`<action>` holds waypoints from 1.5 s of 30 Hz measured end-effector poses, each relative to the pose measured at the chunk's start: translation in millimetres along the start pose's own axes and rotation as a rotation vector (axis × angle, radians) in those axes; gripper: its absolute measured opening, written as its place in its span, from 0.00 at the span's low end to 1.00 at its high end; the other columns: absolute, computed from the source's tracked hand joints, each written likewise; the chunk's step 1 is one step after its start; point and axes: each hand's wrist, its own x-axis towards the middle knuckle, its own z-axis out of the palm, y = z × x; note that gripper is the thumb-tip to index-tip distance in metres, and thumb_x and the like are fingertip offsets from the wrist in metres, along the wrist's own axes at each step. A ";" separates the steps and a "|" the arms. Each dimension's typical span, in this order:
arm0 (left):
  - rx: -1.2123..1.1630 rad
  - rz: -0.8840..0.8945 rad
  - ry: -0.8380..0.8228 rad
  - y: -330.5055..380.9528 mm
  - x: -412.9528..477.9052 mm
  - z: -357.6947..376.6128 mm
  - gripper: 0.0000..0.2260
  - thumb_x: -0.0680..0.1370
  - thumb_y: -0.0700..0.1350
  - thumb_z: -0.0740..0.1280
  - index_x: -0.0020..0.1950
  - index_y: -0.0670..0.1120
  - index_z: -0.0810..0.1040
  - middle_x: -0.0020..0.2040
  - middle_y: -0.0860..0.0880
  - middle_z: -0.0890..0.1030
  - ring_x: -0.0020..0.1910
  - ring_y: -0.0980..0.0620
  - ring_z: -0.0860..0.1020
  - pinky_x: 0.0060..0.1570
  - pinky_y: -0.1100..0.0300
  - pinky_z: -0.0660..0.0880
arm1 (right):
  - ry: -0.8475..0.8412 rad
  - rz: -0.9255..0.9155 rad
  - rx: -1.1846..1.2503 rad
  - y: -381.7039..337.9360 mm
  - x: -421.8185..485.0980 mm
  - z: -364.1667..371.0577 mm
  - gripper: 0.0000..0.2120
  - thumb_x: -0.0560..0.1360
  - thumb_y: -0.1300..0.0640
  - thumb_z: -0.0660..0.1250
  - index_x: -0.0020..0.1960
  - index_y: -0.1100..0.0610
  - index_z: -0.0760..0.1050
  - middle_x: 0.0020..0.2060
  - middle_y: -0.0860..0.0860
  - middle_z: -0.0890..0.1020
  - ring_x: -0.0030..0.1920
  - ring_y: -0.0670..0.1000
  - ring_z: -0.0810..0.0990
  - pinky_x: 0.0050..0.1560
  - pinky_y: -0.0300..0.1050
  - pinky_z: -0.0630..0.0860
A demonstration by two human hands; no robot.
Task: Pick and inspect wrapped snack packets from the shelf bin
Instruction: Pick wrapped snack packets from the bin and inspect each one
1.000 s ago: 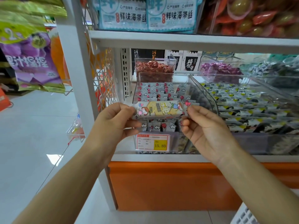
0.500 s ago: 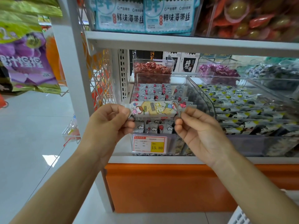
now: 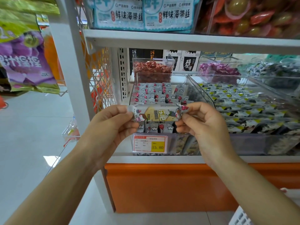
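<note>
A long wrapped snack packet (image 3: 156, 114) with a yellow panel and cartoon figures hangs level in front of the shelf. My left hand (image 3: 112, 127) pinches its left end, and my right hand (image 3: 203, 125) pinches its right end. Right behind the packet stands a clear plastic shelf bin (image 3: 190, 85) filled with several grey-and-red packets of the same kind. A price tag (image 3: 150, 143) reading 15.80 is fixed to the bin's front, below the packet.
A wider clear bin (image 3: 276, 143) of black-and-yellow packets sits to the right. Smaller tubs of red sweets (image 3: 152, 70) and purple sweets (image 3: 219, 72) stand behind. A white shelf board (image 3: 178, 39) runs overhead, a white upright (image 3: 73, 65) at left, an orange base panel (image 3: 162, 189) below.
Both hands keep hold of the packet's ends. The packet has turned slightly in my fingers, and the whole view has shifted a little leftward and down.
</note>
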 end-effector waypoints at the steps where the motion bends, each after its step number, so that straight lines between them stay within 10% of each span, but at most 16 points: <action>1: 0.025 -0.001 -0.012 0.1 -0.3 0.4 0.06 0.75 0.37 0.65 0.39 0.44 0.78 0.33 0.47 0.81 0.31 0.54 0.80 0.34 0.65 0.78 | 0.007 -0.006 0.001 0.3 0.2 -0.2 0.11 0.76 0.71 0.61 0.45 0.56 0.74 0.32 0.46 0.82 0.34 0.48 0.82 0.36 0.40 0.80; 10: 0.081 0.029 -0.073 3.2 -4.0 2.6 0.14 0.66 0.44 0.68 0.49 0.41 0.76 0.47 0.41 0.84 0.45 0.46 0.83 0.40 0.62 0.80 | -0.070 0.001 0.035 -0.1 -1.5 1.6 0.06 0.74 0.54 0.68 0.41 0.56 0.77 0.34 0.46 0.81 0.38 0.52 0.82 0.41 0.50 0.81; 15: 0.221 0.044 -0.104 2.6 -6.5 2.7 0.13 0.73 0.38 0.66 0.57 0.44 0.76 0.47 0.46 0.85 0.48 0.49 0.83 0.47 0.61 0.79 | -0.071 0.004 -0.048 1.9 -0.5 1.2 0.05 0.75 0.63 0.65 0.44 0.55 0.76 0.40 0.46 0.83 0.36 0.48 0.83 0.42 0.45 0.82; 29: 0.589 0.180 -0.122 6.1 -10.9 2.8 0.11 0.72 0.41 0.70 0.51 0.56 0.81 0.46 0.52 0.84 0.45 0.55 0.83 0.45 0.62 0.80 | -0.124 -0.080 -0.184 -3.7 -0.5 0.9 0.05 0.75 0.60 0.65 0.43 0.52 0.79 0.39 0.50 0.81 0.37 0.48 0.82 0.34 0.40 0.80; 45: 0.528 0.145 -0.021 3.1 -7.5 6.0 0.07 0.75 0.40 0.67 0.39 0.40 0.82 0.35 0.48 0.83 0.35 0.53 0.83 0.34 0.62 0.80 | -0.159 -0.211 -0.316 -5.8 -3.4 7.7 0.06 0.75 0.61 0.67 0.41 0.53 0.78 0.35 0.49 0.80 0.37 0.46 0.77 0.38 0.36 0.73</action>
